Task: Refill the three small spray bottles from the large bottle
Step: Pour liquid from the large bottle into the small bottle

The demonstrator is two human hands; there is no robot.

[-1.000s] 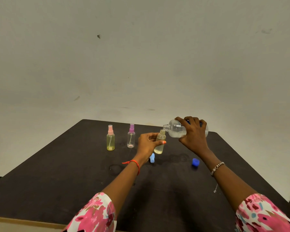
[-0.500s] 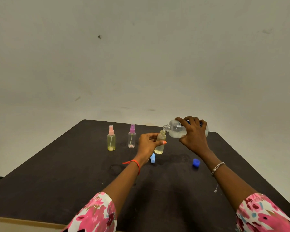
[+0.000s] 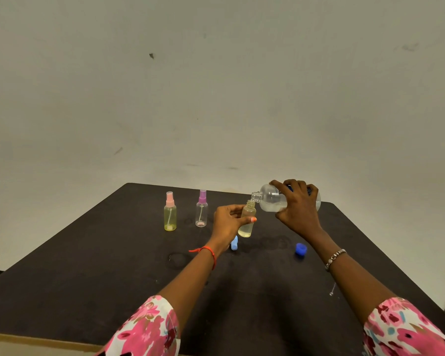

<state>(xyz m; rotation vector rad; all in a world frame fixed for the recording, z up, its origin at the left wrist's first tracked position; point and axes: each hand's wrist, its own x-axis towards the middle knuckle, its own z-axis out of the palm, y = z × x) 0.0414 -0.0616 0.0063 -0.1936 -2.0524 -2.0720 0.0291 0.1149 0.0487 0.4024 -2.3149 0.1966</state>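
Note:
My left hand holds an uncapped small bottle with yellowish liquid low inside, lifted slightly above the table. My right hand grips the large clear bottle, tipped on its side with its open mouth just over the small bottle's neck. A light blue spray cap lies on the table below my left hand. Further left stand a yellow-tinted bottle with a pink sprayer and a clear bottle with a purple sprayer, both upright and capped.
The dark blue cap of the large bottle lies on the black table, right of centre. A small thin metal object lies near the right edge. A pale wall stands behind the table.

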